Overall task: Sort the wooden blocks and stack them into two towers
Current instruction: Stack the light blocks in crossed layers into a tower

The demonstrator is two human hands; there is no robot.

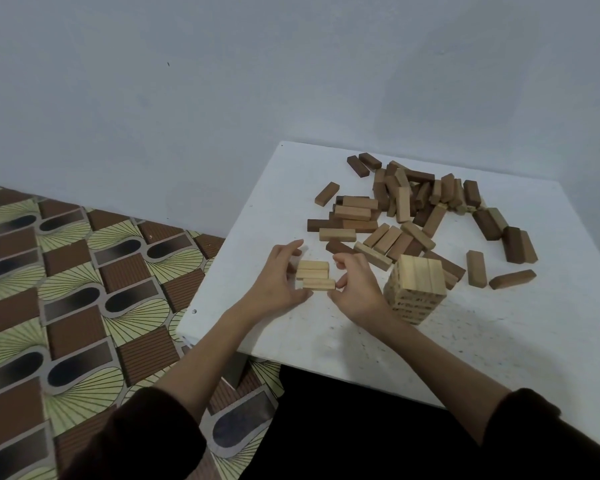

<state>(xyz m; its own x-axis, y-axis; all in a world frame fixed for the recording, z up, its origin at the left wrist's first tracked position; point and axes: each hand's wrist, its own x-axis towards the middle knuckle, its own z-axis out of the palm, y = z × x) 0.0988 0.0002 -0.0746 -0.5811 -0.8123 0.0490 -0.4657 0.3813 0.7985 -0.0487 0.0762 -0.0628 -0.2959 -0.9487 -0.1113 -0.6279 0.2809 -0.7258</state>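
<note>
Table: white square table (499, 341); all the blocks lie on it.
Heap: loose dark-brown and pale rectangular wooden blocks (413, 209), far right, unsorted.
Tower: pale wooden block tower (414, 289), upright, right of my hands.
Hands: left hand (278, 278) fingers curved round the left ends; right hand (357, 289) pinching the nearest block's right end.
Layer: three pale wooden blocks (314, 274), flat, side by side, between my hands; probably being squared for stacking.
Writing: dark marks on the tower's side, unreadable.

From the pale tower (414, 289), bare table (520, 344) lies open at four and seven o'clock; the loose heap (413, 209) crowds eleven to two; the right hand (357, 289), pinching pale blocks (314, 275), fills nine.
</note>
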